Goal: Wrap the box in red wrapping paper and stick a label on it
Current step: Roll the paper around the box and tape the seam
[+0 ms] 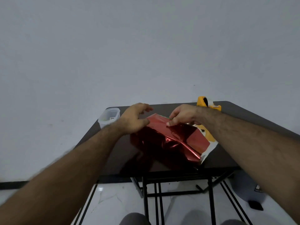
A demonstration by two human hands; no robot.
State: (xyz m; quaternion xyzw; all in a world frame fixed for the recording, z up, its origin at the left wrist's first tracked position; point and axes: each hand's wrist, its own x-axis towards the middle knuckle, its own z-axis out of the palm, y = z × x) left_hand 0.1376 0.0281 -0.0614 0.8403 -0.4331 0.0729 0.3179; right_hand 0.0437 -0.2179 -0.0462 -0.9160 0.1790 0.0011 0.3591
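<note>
Head view: red wrapping paper [170, 138] draped over the box [207, 137], both on the dark tabletop [235, 114] right under my two hands. Right hand [183, 115] pinches the paper's far top edge, thumb and fingers [169, 123] closed on the foil. Left hand [134, 119] rests its heel on the left side of the paper, fingers loosely spread, gripping nothing. Box end still bare just below my right wrist, white and orange showing. Judgement: foil sheet is light, slick, crinkly, springs back and tears easily; box likely light and stiff. Best hold is at paper edges, pressing along box corners to set creases. Yellow tape dispenser [208, 103] just beyond right hand; clear plastic container [109, 116] left of left hand. No label seen.
</note>
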